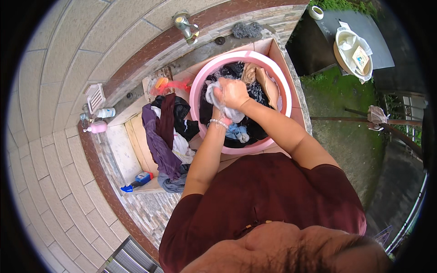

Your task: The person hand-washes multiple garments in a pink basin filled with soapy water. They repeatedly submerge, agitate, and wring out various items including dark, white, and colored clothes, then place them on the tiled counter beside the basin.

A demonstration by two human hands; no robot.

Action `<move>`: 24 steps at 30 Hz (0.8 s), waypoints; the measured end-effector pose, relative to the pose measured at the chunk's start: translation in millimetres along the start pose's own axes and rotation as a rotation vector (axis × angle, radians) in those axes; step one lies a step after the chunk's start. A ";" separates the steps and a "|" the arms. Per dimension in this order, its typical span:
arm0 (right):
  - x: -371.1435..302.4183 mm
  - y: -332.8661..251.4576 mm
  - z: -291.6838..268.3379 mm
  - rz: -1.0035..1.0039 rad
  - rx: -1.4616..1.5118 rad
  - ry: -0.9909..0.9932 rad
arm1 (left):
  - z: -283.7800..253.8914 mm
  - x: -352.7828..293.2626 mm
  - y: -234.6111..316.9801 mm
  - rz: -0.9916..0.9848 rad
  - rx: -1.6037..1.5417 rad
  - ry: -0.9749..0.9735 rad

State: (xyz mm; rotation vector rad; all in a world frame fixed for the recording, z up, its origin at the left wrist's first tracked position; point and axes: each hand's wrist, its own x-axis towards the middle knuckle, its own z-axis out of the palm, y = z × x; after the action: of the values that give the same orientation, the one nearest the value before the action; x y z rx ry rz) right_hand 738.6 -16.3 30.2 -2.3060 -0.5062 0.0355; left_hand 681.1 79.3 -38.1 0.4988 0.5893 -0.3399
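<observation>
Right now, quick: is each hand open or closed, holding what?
Left hand: at the crumpled, pale grey cloth; largely hidden, cannot tell.
Right hand: closed on that cloth.

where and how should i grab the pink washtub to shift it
Grip the pink washtub by opposite left and right parts of its rim, probably from above: the rim is a broad, mostly uncovered ring around the clothes. Left hand and right hand must first release the light grey cloth.

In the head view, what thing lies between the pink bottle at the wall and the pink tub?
The head view shows a pile of clothes between the pink bottle and the pink tub.
</observation>
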 end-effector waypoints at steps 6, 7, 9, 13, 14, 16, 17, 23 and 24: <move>-8.3 128.5 -2.1 0.182 -0.363 0.026 | -25.9 -41.0 -4.4 0.441 0.913 0.388; -10.2 136.5 -4.8 0.269 -0.310 -0.008 | -36.7 -42.3 0.9 0.496 0.922 0.480; -19.1 74.6 -20.6 0.315 -0.343 -0.189 | -73.6 -36.4 -3.4 0.537 1.116 0.432; -38.8 87.6 3.2 0.073 -0.386 -0.451 | -63.9 -23.3 -10.9 0.287 1.300 0.182; -33.0 116.6 14.5 0.158 -0.325 -0.453 | -57.5 -21.4 -6.9 0.210 0.902 0.179; -18.4 107.6 12.8 0.463 -0.135 -0.416 | -44.9 -29.6 6.5 0.143 0.291 0.161; -13.5 97.5 14.2 0.589 -0.041 -0.338 | -47.0 -28.1 11.2 0.107 0.161 0.124; -70.8 -11.6 -24.3 -0.078 0.534 -0.254 | -40.2 -22.5 35.6 0.007 -0.136 -0.015; -81.7 -24.5 -34.4 -0.091 0.457 -0.278 | -15.7 -29.3 33.5 0.075 -0.001 -0.050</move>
State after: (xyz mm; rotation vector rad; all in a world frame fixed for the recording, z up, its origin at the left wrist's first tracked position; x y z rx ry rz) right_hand 660.9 -54.4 61.3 -1.8359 -0.6663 0.3912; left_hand 666.0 120.2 -20.1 0.5083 0.5207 -0.2804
